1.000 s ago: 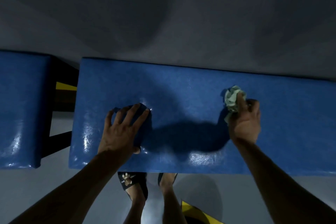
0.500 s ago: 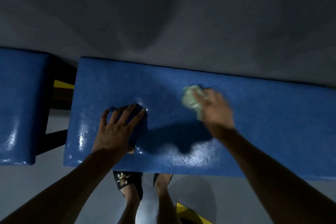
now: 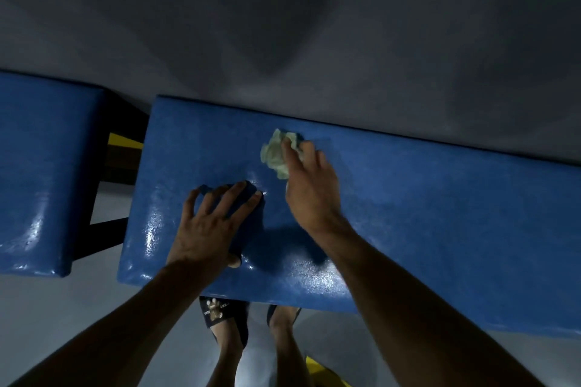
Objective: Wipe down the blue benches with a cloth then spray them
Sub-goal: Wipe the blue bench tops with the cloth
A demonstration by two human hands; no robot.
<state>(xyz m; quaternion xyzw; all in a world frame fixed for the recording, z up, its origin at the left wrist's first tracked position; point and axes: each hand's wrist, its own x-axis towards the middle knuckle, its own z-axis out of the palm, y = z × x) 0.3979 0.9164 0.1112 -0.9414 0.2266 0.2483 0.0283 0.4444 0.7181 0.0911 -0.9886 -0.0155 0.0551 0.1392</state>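
wiping 1 of 2 benches point(image 3: 440, 214) w/ cloth point(image 3: 275, 155)

A grey wall point(image 3: 314, 25) is seen behind, crossed by soft shadows. A pale grey floor point(image 3: 47, 317) lies below. Two feet are seen on it, the left in a dark slide sandal point(image 3: 224, 314) printed with a small bear figure. Yellow patches point(image 3: 323, 371) are visible at the bottom edge.

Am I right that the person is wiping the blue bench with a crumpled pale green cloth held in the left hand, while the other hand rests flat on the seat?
Not quite: the head view shows the cloth in the right hand. The left hand is the one resting flat on the blue bench.
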